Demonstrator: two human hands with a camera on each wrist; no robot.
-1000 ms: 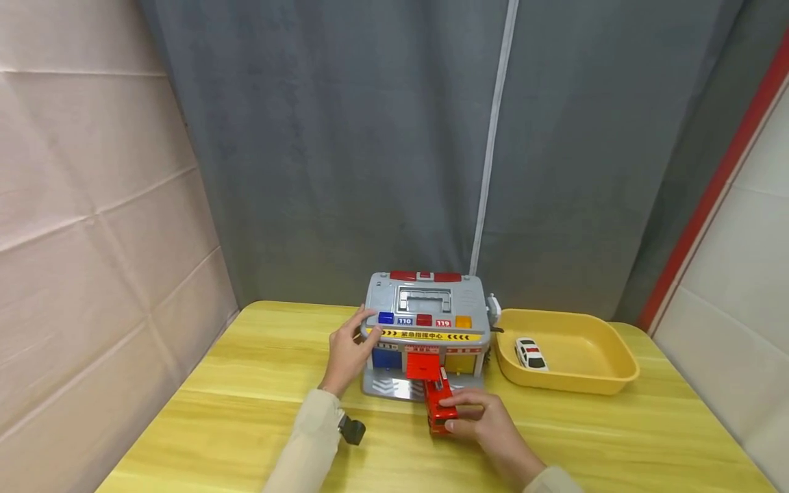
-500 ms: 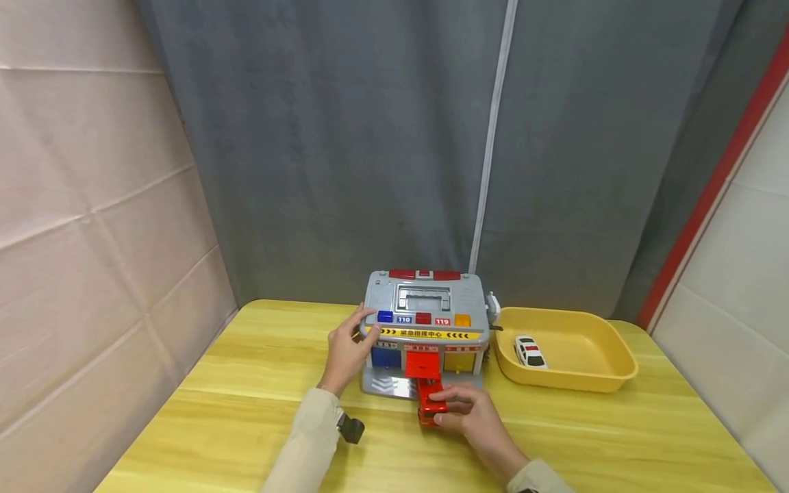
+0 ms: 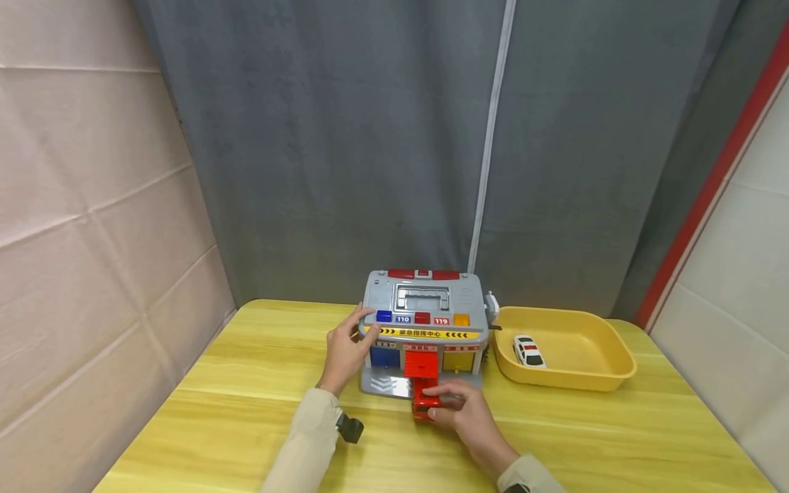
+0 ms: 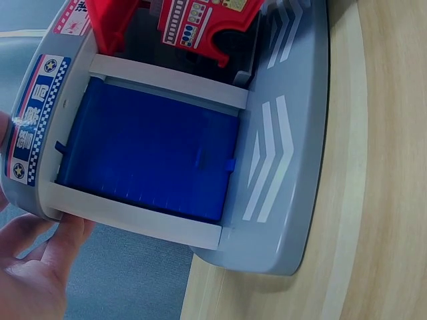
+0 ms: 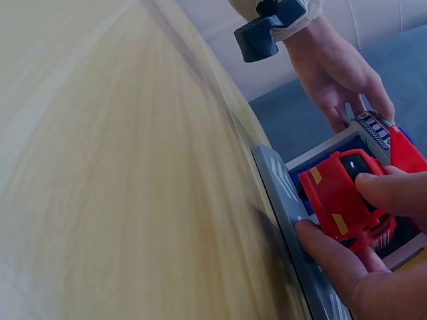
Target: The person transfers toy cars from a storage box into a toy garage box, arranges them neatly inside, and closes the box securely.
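A grey toy rescue station point(image 3: 379, 294) stands on the table, its middle red door point(image 3: 422, 365) swung up. My left hand point(image 3: 345, 352) grips the station's left side at the roof edge. Between thumb and fingers, my right hand point(image 3: 471, 419) pinches a red toy fire truck point(image 5: 332, 193). The truck's front end is inside the middle bay under the raised door, while its rear sticks out over the grey ramp point(image 4: 287, 167). The blue door point(image 4: 150, 150) on the left and the yellow door point(image 3: 457, 361) on the right are down. The truck's front is partly hidden.
A yellow tray point(image 3: 570, 382) sits to the right of the station, with a white toy car point(image 3: 529, 352) in it. A white crank-like part point(image 3: 491, 308) juts from the station's right side. Behind the wooden table point(image 3: 259, 370) hangs a grey curtain point(image 3: 345, 171).
My right hand has moved the fire truck leftward and forward, straightening it and bringing its front under the red door. My left hand has kept its grip on the station.
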